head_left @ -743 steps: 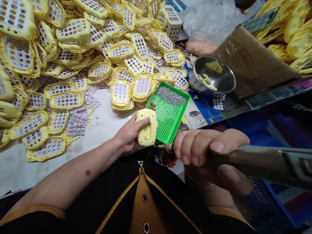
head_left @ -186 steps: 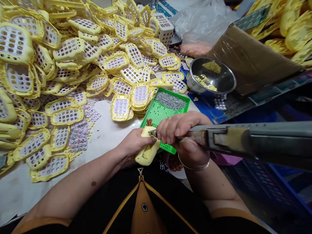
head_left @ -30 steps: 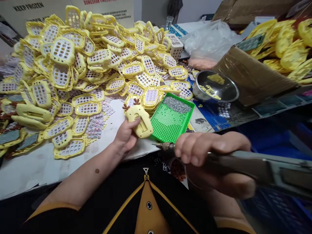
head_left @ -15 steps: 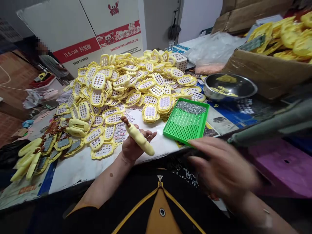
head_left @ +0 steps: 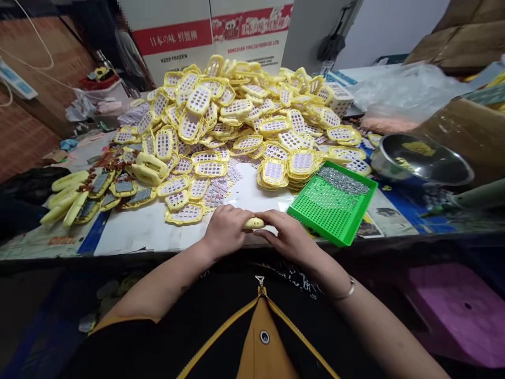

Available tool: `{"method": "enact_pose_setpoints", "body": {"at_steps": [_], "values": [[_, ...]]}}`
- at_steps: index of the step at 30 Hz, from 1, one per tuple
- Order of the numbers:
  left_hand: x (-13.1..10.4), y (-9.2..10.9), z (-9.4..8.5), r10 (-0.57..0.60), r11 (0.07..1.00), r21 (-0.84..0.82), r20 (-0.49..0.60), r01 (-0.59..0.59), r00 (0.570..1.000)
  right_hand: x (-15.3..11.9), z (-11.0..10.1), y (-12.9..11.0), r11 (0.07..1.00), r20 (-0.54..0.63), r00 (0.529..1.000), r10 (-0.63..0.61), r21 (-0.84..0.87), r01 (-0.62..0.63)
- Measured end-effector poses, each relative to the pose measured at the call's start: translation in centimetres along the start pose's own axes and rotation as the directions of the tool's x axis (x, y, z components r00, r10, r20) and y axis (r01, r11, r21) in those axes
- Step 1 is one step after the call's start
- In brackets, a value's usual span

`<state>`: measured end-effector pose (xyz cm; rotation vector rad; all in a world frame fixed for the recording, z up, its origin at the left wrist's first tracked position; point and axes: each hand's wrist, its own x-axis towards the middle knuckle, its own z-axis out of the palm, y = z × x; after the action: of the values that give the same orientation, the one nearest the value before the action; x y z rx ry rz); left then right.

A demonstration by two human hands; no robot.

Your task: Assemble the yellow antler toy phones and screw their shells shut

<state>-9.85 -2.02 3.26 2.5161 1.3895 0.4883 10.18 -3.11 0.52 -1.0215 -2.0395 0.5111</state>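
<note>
Both my hands meet at the table's front edge around a pale yellow plastic piece [head_left: 254, 223]. My left hand [head_left: 229, 229] wraps its left part, and my right hand [head_left: 290, 231] pinches its right end between thumb and fingers. Much of the piece is hidden by my fingers. Beyond my hands lies a large heap of yellow frames with hole-patterned faces [head_left: 236, 108]. To the right of my hands is a green perforated tray [head_left: 327, 210] with small silver screws [head_left: 343, 181] at its far end.
Yellow pieces [head_left: 65, 197] lie at the far left beside grey-centred ones [head_left: 122, 188]. A metal bowl [head_left: 420, 158], a clear plastic bag [head_left: 406, 89] and a cardboard box [head_left: 453, 126] stand at the right. A person [head_left: 130, 52] is in the left background.
My right hand has moved left from near the green tray and taken hold of the yellow piece. My left hand has closed and turned over around it. The view has shifted.
</note>
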Motion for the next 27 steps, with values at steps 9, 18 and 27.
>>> {"method": "enact_pose_setpoints", "body": {"at_steps": [9,18,27], "values": [[-1.4,-1.8,1.2,-0.055,0.963,-0.264,0.035,0.062,0.998,-0.7,1.6,2.3,0.988,0.059,0.994,0.088,0.122,-0.095],[0.4,-1.5,-1.8,-0.022,0.975,-0.196,0.38,0.104,0.925,-0.6,1.4,0.8,0.985,-0.019,0.985,-0.171,0.029,0.172],[-4.9,-5.6,-3.5,-0.462,0.378,-0.867,0.127,0.325,0.878,2.1,1.7,0.7,0.97,-0.029,0.995,0.093,0.226,-0.084]]}}
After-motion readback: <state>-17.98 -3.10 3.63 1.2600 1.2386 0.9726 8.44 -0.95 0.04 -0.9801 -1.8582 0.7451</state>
